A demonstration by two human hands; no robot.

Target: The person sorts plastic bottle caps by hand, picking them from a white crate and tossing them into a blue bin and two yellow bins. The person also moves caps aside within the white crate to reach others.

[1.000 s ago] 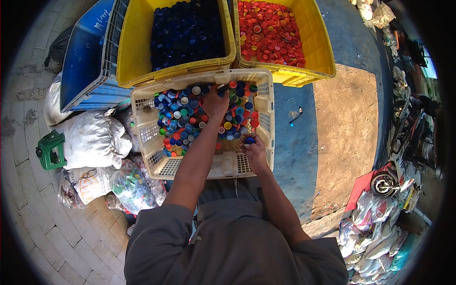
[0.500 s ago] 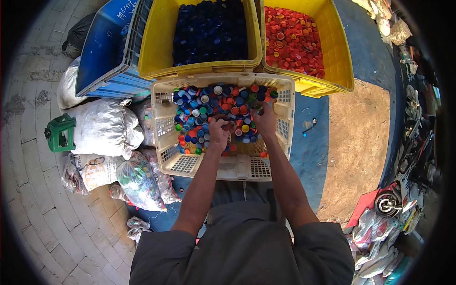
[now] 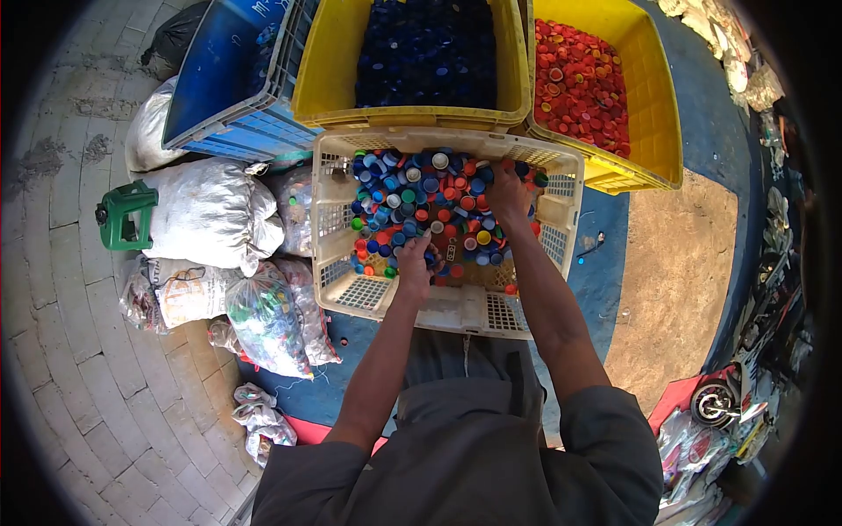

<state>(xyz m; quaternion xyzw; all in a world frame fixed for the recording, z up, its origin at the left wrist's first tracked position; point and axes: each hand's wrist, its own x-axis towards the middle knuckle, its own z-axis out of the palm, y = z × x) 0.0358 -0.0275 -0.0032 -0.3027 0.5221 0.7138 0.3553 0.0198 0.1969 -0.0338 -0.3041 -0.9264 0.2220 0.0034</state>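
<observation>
A cream plastic crate (image 3: 438,309) with mesh sides holds many bottle caps (image 3: 408,186), mostly blue and red with some white, green and yellow. Low in the crate, my left hand (image 3: 416,260) has its fingers curled beside dark blue caps; what lies within them is too small to make out. At the upper right of the caps is my right hand (image 3: 507,193), fingers pointing down into the pile, their tips partly hidden among the caps.
Behind the crate stand a yellow bin (image 3: 412,117) of dark blue caps, another yellow bin (image 3: 649,105) of red caps, and a blue bin (image 3: 210,79). White sacks (image 3: 206,210), clear bags (image 3: 267,316) and a green plastic object (image 3: 127,215) lie at the left.
The whole view has shifted, with the crate now further right. My right hand has moved up towards the crate's upper right; my left hand has moved lower, away from it.
</observation>
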